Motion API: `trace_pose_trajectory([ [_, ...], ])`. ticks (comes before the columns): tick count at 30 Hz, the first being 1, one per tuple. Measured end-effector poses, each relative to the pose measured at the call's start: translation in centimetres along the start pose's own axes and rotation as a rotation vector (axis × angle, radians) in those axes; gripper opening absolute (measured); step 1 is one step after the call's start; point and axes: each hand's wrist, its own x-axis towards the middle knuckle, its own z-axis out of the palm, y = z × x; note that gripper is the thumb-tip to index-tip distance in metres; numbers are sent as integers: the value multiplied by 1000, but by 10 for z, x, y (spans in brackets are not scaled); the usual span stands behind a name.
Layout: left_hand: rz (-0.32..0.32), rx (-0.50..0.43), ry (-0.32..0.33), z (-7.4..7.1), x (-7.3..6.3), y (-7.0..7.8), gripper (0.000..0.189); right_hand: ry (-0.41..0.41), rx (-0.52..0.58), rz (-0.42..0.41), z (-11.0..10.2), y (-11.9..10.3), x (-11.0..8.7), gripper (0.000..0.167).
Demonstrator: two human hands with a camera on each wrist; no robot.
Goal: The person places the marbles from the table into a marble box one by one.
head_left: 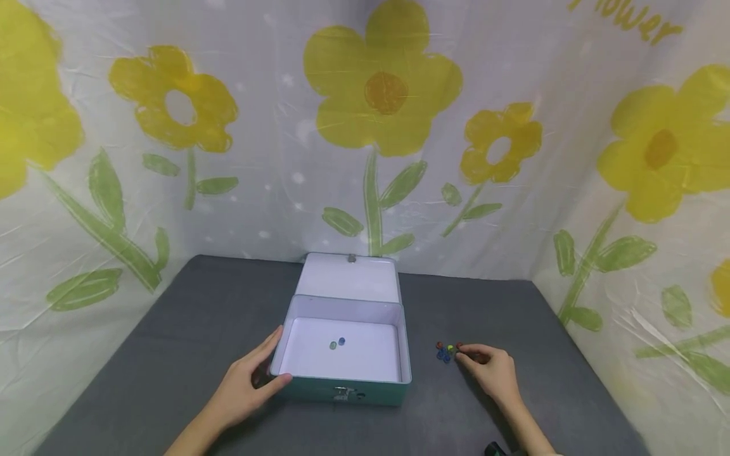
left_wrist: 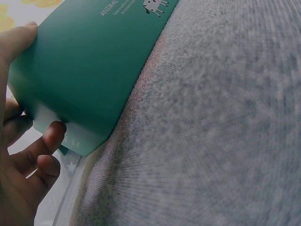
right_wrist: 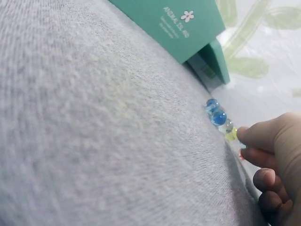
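Observation:
A green metal box [head_left: 373, 391] with a white inside stands on the table, its lid [head_left: 349, 278] tipped back. A greenish glass marble [head_left: 333, 346] and a blue one [head_left: 341, 341] lie on its floor. My left hand [head_left: 245, 383] holds the box's left front corner, thumb at the front rim, fingers along the left side. Right of the box, several marbles [right_wrist: 218, 117] lie in a small cluster, blue, yellow, clear and red. My right hand [head_left: 493, 373] is at its right edge, thumb and forefinger pinching a marble that the fingertips mostly hide.
A dark grey cloth covers the table [head_left: 228, 297]. White curtains [head_left: 256, 126] printed with yellow flowers hang behind it and along both sides. A small dark object [head_left: 495, 449] shows at the right wrist. The box's metal clasp [head_left: 344, 393] faces the front.

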Motion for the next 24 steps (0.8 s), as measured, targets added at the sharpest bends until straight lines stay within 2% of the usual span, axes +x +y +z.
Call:
trace_pose_trajectory([
  [14,-10,-6,-8,-1,-1,-1,82,11,137,65,-6,-12,1,21],
  [24,-13,-9,-12,0,0,0,82,36,269,-10,-9,-35,8,22],
])
